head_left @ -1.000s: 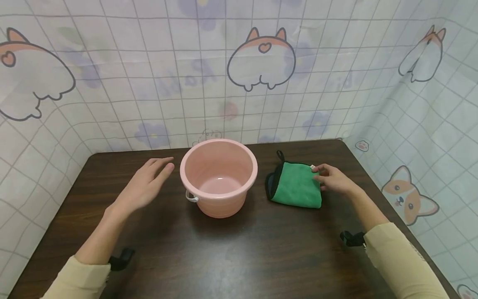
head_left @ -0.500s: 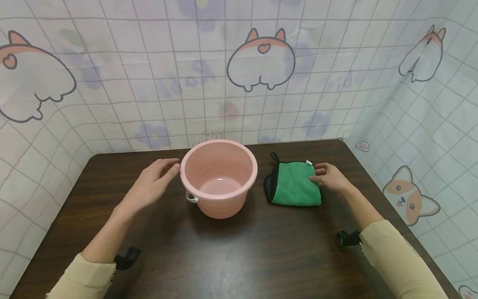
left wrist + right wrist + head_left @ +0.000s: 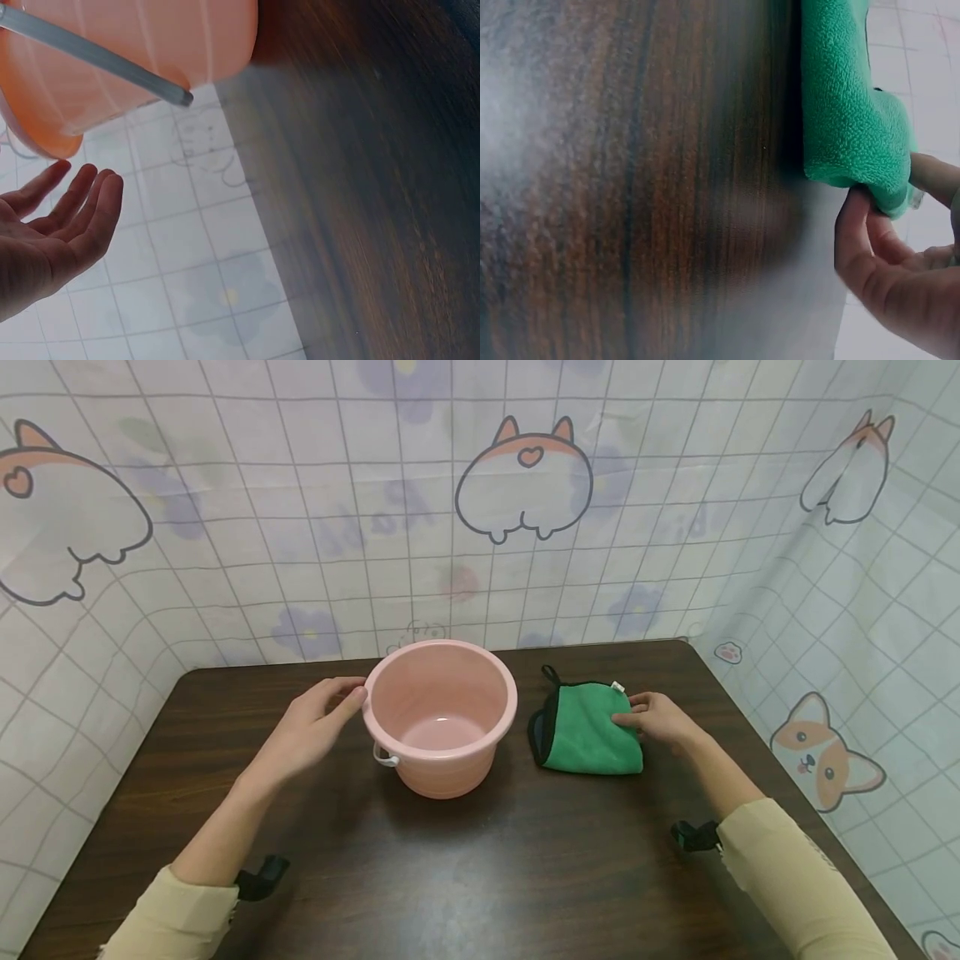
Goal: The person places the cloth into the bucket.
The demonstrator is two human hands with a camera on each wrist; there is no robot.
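A pink plastic bucket (image 3: 442, 768) stands upright on the dark wooden table, its pale handle (image 3: 97, 56) hanging down against the side. At the left of its rim is my left hand (image 3: 311, 727), fingers loosely bent and fingertips right by the edge. To the right of the bucket lies a folded green towel (image 3: 592, 731) with black edging, a hanging loop and a small white tag. My right hand (image 3: 663, 720) pinches the towel's right edge, thumb on top and fingers under it. In the right wrist view the pinched edge of towel (image 3: 855, 112) bulges up.
The wooden table (image 3: 480, 885) reaches back to a wall covering (image 3: 315, 527) printed with a grid and cartoon corgis. A similar covering runs along the right side. Black wrist straps (image 3: 258, 878) show at both sleeves.
My left hand has moved right, up to the bucket's rim. The right hand has slid left onto the towel's edge, and the towel has shifted slightly left. The bucket has stayed in place.
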